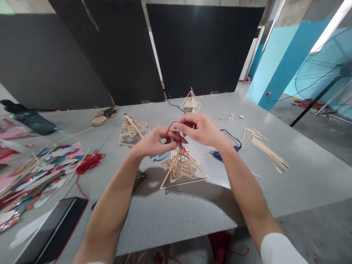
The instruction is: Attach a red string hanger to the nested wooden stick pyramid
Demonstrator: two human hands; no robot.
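In front of me on the grey table stands a pyramid of thin wooden sticks [184,172], built of nested triangles. Red yarn [180,145] is tied at its top and loops up between my hands. My left hand [158,141] is closed on the yarn from the left, just above the peak. From the right, my right hand [196,128] pinches the loop's upper part, its fingertips near those of the left. Light blue scissors [162,156] lie partly hidden behind my left hand. The right hand is slightly blurred.
Two similar stick pyramids stand farther back, one at left [132,131] and one at centre [191,102]. Loose sticks [269,154] and a blue-handled tool [217,155] lie right. At left are a red yarn bundle [90,163], craft scraps [46,172], a dark bottle [31,119] and a black device [59,227].
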